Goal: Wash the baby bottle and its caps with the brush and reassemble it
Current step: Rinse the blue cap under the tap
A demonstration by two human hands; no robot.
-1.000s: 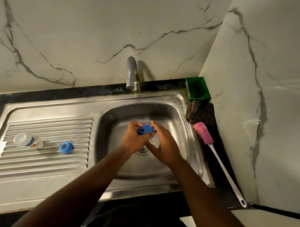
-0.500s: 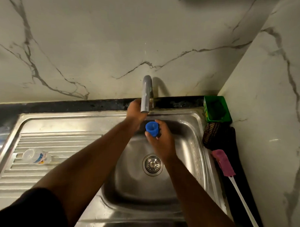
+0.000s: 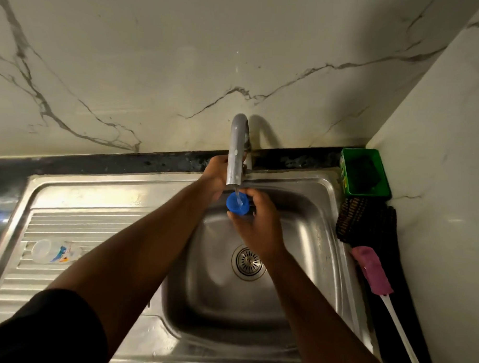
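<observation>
Right hand point(image 3: 254, 225) around round blue cap point(image 3: 237, 203)

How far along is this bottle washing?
Early on. In hand: the right hand holds a blue cap under running water from the tap, left hand reaching behind it. Left: the bottle lies on the drainboard, brush unused beside the sink; nothing reassembled.

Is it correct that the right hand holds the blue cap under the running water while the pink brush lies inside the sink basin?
Not quite. The right hand does hold the blue cap under the running water, but the pink brush lies on the dark counter to the right of the sink basin, not inside it. The head view shows this.
</observation>
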